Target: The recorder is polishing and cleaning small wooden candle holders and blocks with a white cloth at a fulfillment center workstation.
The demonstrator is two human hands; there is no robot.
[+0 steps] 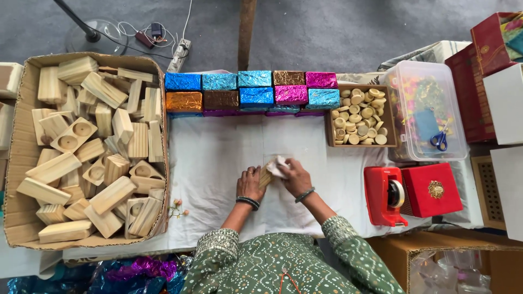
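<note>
A: Fingers (256,175) of the left hand (250,185) were clamped on a small wooden block (265,175), holding it at its near end above the white cloth (218,163) in the middle of the counter.

B: And the right hand (296,178)? Its fingers were closed around a crumpled white rag (279,166), pressed against the block's far end.

A: I'd call that block light, stiff and dry, not fragile. Gripping across its long flat sides looked safest, since bare wood shouldn't slip.

B: The rag was soft and would bunch wherever it was pinched.

A: Room was decent. A cardboard box (19,163) heaped with wooden pieces stood well to the left, its wall edging the cloth.

B: On the far side ran a row of foil-wrapped blocks (256,90), beside a tray of wooden discs (331,128).

A: To the right, a red tape dispenser (384,196) and a red box (433,190) stood near, yet apart from the hands.
</note>
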